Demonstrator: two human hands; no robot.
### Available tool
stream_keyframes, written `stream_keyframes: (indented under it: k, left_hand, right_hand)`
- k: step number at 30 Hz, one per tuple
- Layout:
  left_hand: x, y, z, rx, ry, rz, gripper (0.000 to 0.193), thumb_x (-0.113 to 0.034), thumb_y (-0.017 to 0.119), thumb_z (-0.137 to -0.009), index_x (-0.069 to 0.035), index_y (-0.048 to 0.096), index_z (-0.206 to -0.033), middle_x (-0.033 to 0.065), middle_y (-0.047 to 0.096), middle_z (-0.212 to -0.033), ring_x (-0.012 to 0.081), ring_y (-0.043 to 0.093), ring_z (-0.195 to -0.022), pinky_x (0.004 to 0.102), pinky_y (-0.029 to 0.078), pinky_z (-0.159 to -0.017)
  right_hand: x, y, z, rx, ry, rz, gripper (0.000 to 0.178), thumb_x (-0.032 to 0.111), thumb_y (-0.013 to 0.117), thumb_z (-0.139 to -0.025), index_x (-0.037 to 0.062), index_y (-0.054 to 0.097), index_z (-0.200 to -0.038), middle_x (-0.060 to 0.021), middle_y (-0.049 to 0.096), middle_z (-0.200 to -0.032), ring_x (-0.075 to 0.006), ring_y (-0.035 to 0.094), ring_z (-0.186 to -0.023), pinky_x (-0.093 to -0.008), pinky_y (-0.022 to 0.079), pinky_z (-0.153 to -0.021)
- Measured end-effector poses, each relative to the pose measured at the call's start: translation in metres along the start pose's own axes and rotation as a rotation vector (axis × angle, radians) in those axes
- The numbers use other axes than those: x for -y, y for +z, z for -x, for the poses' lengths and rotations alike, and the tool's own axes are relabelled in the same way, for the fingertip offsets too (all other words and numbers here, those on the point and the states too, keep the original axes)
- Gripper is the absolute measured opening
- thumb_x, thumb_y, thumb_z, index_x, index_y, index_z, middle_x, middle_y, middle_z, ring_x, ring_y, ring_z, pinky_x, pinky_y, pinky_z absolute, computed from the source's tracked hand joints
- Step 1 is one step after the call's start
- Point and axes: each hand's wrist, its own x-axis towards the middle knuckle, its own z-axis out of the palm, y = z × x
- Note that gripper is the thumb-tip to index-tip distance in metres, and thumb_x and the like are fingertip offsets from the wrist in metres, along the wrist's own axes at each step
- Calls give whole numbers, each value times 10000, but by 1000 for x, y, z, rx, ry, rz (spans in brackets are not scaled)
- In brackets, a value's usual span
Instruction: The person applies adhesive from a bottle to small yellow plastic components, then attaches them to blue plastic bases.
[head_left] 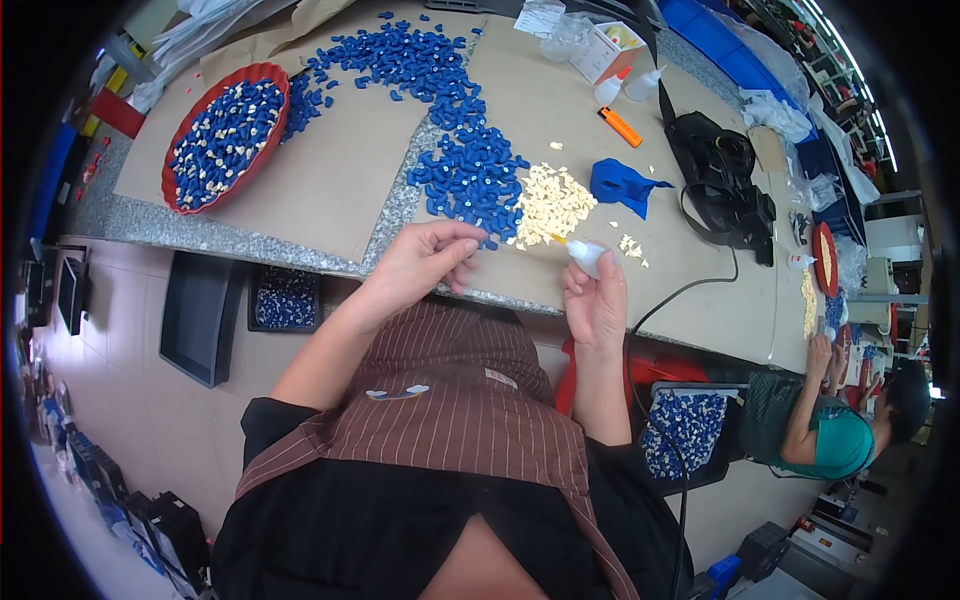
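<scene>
My left hand (430, 262) is closed in a pinch at the table's front edge, with a small blue piece (489, 242) at its fingertips. My right hand (597, 295) is wrapped round a small white squeeze bottle (586, 258). The bottle's thin yellow tip points left, toward a heap of small cream-coloured pieces (556, 203). Just beyond my left hand lies a spread of small blue moulded pieces (465, 180), which runs on to the far side of the table. Some blue pieces show a pale spot.
A red fluted bowl (270, 140) of blue-and-cream pieces stands left. Right are a blue crumpled piece (625, 186), orange lighter (621, 127), two squeeze bottles (645, 84), black strapped gear (715, 160) and a cable (690, 284). A co-worker (840, 435) sits far right. Trays (205, 318) stand below.
</scene>
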Motion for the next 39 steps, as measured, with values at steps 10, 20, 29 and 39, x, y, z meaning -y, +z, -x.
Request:
stream_keyframes:
  k: [10, 20, 29, 39]
  left_hand:
    - [16, 29, -15, 156, -69, 662, 162, -115, 508, -844, -3, 501, -962, 117, 569, -925, 136, 576, -765, 229, 494, -669]
    - [20, 30, -18, 77, -58, 569, 153, -61, 515, -830, 0, 518, -971, 61, 559, -846, 108, 552, -701, 224, 479, -647]
    - [23, 28, -17, 73, -9, 386, 204, -54, 525, -822, 30, 528, -1009, 67, 565, -807, 114, 558, -659, 227, 493, -623]
    - [32, 36, -15, -34, 130, 300, 190, -15, 469, -844, 38, 521, -1018, 98, 574, -886, 142, 584, -771, 244, 496, -683]
  right_hand:
    - [-2, 14, -5, 75, 9, -37, 223, 238, 539, -832, 41, 503, -929, -83, 552, -840, -135, 472, -627, -237, 379, -526]
    - [-5, 15, 3, 55, -110, 156, 193, 173, 521, -843, 19, 468, -944, -87, 525, -836, -147, 511, -650, -253, 407, -550]
    - [-7, 14, 6, 60, -170, 183, 198, 187, 509, -849, 16, 462, -936, -95, 511, -867, -154, 499, -659, -252, 397, -547]
    - [-12, 15, 13, 37, -304, 341, 204, 151, 524, -837, -2, 433, -936, -69, 500, -805, -115, 503, -638, -212, 390, -576]
